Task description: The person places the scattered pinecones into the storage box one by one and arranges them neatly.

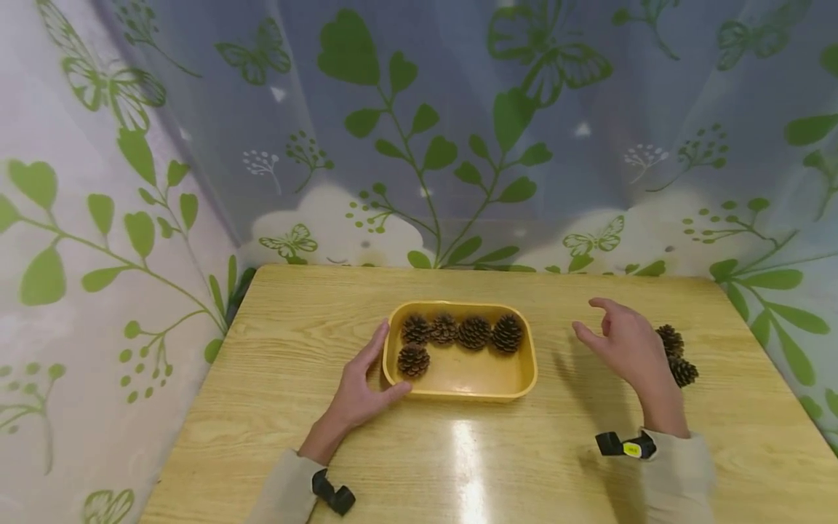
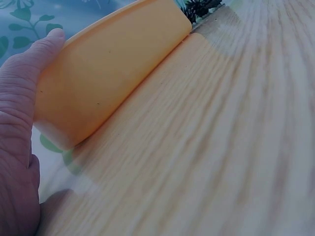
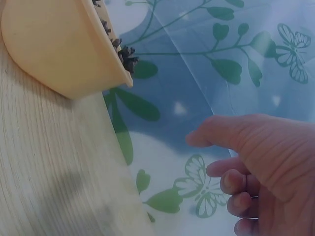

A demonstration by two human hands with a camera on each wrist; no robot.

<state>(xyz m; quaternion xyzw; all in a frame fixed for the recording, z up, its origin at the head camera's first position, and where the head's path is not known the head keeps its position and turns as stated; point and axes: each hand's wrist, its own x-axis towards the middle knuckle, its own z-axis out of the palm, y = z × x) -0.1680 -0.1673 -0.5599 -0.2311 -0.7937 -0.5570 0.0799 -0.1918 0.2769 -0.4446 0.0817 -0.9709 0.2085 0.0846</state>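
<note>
Beige fabric sleeves (image 1: 677,473) nearest, small black device (image 1: 332,493) on each wrist. Pale wood-grain bench (image 1: 406,466) under everything. Hands: left hand (image 1: 358,391) grips left end of a yellow, rounded-rectangular, plastic-looking tray (image 1: 471,373), thumb at the near rim, fingers along the end wall. Right hand (image 1: 631,349) over the bench, right of the tray and apart from it, half open, thumb and index finger spread, other fingers loosely bent, nothing held. Five round brown pinecones (image 1: 474,332) inside tray: one near the left end, four in a row along the far wall. Two loose brown pinecones (image 1: 684,371) beyond the right wrist, on the bench, partly hidden. Farthest: blue-and-white sheeting (image 1: 452,80), green leaf and butterfly print.
</note>
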